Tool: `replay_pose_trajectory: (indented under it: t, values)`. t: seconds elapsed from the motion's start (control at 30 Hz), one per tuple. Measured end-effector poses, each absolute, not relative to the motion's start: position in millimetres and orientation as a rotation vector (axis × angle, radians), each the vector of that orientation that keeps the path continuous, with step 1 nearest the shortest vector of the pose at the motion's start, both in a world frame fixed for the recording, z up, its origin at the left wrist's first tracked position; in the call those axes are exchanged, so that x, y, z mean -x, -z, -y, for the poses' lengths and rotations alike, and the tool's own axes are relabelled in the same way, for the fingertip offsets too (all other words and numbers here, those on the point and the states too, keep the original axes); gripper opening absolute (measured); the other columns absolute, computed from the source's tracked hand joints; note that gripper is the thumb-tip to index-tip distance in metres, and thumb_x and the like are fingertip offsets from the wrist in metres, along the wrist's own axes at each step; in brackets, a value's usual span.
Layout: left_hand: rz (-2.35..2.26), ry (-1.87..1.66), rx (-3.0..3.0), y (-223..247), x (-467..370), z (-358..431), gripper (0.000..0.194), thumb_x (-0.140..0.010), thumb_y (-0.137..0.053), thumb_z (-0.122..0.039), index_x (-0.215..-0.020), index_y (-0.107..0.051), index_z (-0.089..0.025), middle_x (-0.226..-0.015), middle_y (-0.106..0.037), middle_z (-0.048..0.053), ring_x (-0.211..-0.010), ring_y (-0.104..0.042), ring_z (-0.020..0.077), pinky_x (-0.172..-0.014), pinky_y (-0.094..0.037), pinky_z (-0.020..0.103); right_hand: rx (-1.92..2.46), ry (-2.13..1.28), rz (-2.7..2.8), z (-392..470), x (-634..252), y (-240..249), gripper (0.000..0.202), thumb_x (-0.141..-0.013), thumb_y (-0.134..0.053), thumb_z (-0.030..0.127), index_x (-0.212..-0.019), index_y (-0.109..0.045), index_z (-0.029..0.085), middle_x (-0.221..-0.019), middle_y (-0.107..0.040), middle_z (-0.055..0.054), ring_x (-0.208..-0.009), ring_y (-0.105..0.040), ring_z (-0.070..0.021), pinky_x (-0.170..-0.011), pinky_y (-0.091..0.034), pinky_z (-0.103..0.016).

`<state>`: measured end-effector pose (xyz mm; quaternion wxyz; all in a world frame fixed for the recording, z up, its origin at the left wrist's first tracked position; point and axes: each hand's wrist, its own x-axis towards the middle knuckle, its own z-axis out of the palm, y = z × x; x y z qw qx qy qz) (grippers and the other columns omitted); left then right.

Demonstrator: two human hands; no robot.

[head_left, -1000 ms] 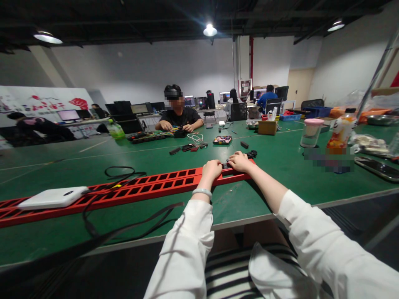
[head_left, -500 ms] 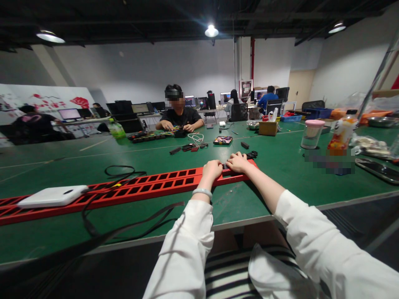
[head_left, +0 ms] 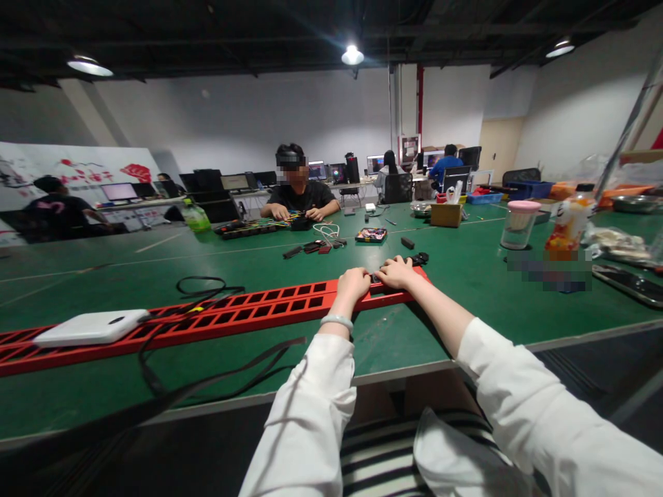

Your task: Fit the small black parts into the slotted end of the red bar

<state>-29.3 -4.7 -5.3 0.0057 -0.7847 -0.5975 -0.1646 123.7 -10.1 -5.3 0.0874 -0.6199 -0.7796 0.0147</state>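
Observation:
A long red slotted metal frame [head_left: 280,316] lies across the green table, its right end under my hands. My left hand [head_left: 353,283] is closed, fingers bent down at the frame's right part. Close beside it, my right hand [head_left: 396,272] rests on the same end with curled fingers. Between the fingertips shows a small dark piece [head_left: 373,278], mostly hidden; its kind I cannot tell. Just past my right hand sits a black object [head_left: 419,259] at the frame's end. Toward the left, a white power bank-like box [head_left: 90,327] with a black cable [head_left: 202,284] lies on the frame.
Across the green table [head_left: 414,331] a person [head_left: 300,190] handles colored wires. Small dark parts [head_left: 315,246], a patterned box [head_left: 371,235] and a black block [head_left: 407,243] lie beyond the frame. At right stand a lidded cup [head_left: 518,231], a drink bottle [head_left: 568,221] and a phone [head_left: 632,284].
My right hand's fingers have shifted slightly at the small dark piece. My left hand stays nearly in place. The view has tilted very slightly.

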Motion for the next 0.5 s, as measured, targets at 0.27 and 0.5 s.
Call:
replay_pose_trajectory:
  t: [0.27,0.5]
  values:
    - [1.852,0.521,2.458,4.1,29.2,5.0,0.028,-0.081,-0.043,-0.033,-0.092,-0.066,-0.023,-0.096,-0.066,0.007,-0.089,-0.058,0.0201,-0.075,-0.042,0.026,1.832,-0.013,2.272,16.3,-117.4,6.2,0.069,-0.079,-0.015,0.066,-0.110,-0.057,0.020,-0.116,-0.053,-0.014,-0.112,-0.033,-0.0352,-0.088,-0.015,-0.060]
    - [1.878,0.512,2.450,2.8,28.6,7.3,0.029,-0.081,-0.042,-0.033,-0.093,-0.066,-0.023,-0.097,-0.065,0.007,-0.090,-0.058,0.0204,-0.079,-0.041,0.028,1.824,-0.074,2.269,19.8,-114.9,3.4,0.070,-0.079,-0.014,0.067,-0.106,-0.060,0.023,-0.116,-0.053,-0.013,-0.112,-0.035,-0.0346,-0.088,-0.018,-0.059]
